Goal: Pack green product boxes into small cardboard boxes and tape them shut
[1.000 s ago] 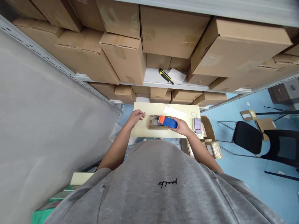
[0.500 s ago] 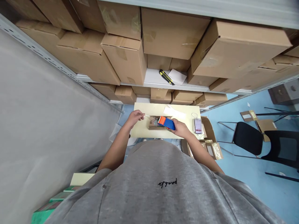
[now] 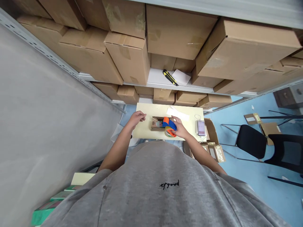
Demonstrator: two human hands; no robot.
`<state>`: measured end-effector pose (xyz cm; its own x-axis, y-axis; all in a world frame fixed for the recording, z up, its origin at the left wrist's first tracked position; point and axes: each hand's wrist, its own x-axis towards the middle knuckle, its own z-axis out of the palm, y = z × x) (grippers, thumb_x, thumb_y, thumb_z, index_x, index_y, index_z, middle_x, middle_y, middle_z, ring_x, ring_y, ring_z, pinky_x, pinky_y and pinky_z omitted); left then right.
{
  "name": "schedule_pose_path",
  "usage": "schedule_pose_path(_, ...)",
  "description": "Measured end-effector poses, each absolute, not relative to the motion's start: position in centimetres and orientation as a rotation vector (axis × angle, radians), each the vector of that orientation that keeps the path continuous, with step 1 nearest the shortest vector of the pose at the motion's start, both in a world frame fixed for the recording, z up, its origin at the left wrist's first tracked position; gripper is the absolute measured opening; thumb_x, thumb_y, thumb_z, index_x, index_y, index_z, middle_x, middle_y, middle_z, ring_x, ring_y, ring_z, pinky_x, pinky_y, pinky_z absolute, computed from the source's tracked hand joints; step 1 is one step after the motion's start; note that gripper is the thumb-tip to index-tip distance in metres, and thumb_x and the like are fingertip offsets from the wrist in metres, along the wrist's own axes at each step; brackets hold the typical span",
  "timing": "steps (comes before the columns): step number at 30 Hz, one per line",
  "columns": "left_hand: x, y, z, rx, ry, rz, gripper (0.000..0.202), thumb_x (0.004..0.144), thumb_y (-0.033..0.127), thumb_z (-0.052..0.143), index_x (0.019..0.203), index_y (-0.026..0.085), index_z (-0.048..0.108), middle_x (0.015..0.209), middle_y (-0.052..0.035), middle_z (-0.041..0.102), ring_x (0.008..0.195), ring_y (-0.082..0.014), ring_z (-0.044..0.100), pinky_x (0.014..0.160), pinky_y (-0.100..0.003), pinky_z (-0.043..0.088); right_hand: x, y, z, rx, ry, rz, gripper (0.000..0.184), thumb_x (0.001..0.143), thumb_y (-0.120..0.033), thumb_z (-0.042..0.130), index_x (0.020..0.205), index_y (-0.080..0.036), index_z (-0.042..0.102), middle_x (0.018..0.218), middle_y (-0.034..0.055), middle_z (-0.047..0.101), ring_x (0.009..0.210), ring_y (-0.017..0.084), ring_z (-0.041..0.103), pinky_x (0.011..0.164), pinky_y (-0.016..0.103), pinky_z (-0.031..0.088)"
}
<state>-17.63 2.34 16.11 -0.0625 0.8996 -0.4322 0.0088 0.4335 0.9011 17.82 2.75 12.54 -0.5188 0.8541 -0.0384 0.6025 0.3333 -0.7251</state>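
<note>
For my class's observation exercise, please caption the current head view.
Over a pale table, the right hand holds a blue tape dispenser at a cardboard box; the left hand hovers nearby.

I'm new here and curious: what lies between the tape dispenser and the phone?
In the head view, the right hand, holding the tape dispenser, then a stretch of pale tabletop before the phone.

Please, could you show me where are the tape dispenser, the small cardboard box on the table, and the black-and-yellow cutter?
Tape dispenser (image 3: 172,125): head view, on its blue body.
Small cardboard box (image 3: 157,129): head view, on its near wall.
Black-and-yellow cutter (image 3: 170,77): head view, on its handle's middle.
</note>
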Motion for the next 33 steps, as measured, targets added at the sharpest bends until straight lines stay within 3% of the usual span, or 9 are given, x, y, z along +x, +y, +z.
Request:
schedule_pose_path(3, -17.9, 2.1, 15.6, 0.808, 1.469, 0.891, 0.048, 0.062, 0.057, 0.088, 0.070, 0.020, 0.059, 0.066, -0.0025, 0.068, 0.065, -0.0154, 0.063, 0.065, -0.028, 0.045, 17.6, 3.3, 11.3, -1.231, -2.342, 1.086, 0.041, 0.070, -0.031, 0.083, 0.109, -0.022, 0.074, 0.167, 0.0129, 0.040, 0.152, 0.041, 0.034, 0.124, 0.060, 0.029)
schedule_pose_path(11, -19.3, 1.6, 14.6, 0.789, 1.451, 0.915, 0.048, 0.060, 0.058, 0.089, 0.071, 0.020, 0.062, 0.068, -0.0032, 0.069, 0.066, -0.0151, 0.063, 0.066, -0.027, 0.046, 16.8, 6.0, 8.9, -1.339, -2.366, 1.258, 0.045, 0.068, -0.033, 0.088, 0.110, -0.020, 0.078, 0.171, 0.0136, 0.035, 0.160, 0.041, 0.022, 0.125, 0.057, 0.029)
schedule_pose_path(16, -19.4, 1.2, 14.4, 0.795, 1.460, 0.921, 0.047, 0.060, 0.058, 0.088, 0.071, 0.020, 0.062, 0.067, -0.0030, 0.069, 0.066, -0.0153, 0.064, 0.066, -0.027, 0.046, 16.4, 6.3, 8.8, -1.380, -2.389, 1.252, 0.054, 0.065, -0.030, 0.088, 0.117, -0.022, 0.077, 0.156, 0.0142, 0.057, 0.148, 0.042, 0.044, 0.121, 0.057, 0.036)
schedule_pose_path(21, -18.9, 1.0, 13.8, 0.779, 1.469, 0.961, 0.047, 0.063, 0.057, 0.088, 0.071, 0.020, 0.060, 0.066, -0.0022, 0.068, 0.065, -0.0152, 0.063, 0.068, -0.028, 0.046, 16.2, 5.5, 9.8, -1.265, -2.321, 1.297, 0.048, 0.071, -0.029, 0.082, 0.119, -0.023, 0.077, 0.129, 0.0068, 0.075, 0.120, 0.036, 0.066, 0.106, 0.048, 0.051)
schedule_pose_path(26, -18.1, 1.2, 12.9, 0.746, 1.489, 0.999, 0.049, 0.062, 0.059, 0.089, 0.071, 0.020, 0.060, 0.066, -0.0023, 0.068, 0.065, -0.0154, 0.063, 0.068, -0.028, 0.046, 15.7, 4.0, 9.4, -1.562, -2.133, 1.304, 0.054, 0.077, -0.029, 0.082, 0.128, -0.021, 0.070, 0.125, 0.0099, 0.075, 0.117, 0.032, 0.069, 0.101, 0.041, 0.053)
schedule_pose_path(33, -17.4, 1.6, 11.8, 0.733, 1.486, 1.024, 0.049, 0.062, 0.058, 0.089, 0.071, 0.020, 0.060, 0.065, -0.0023, 0.068, 0.065, -0.0157, 0.063, 0.067, -0.028, 0.046, 15.7, 2.8, 7.8, -1.812, -1.926, 1.396, 0.045, 0.083, -0.036, 0.080, 0.123, -0.025, 0.066, 0.115, 0.0051, 0.076, 0.106, 0.027, 0.072, 0.094, 0.039, 0.056)
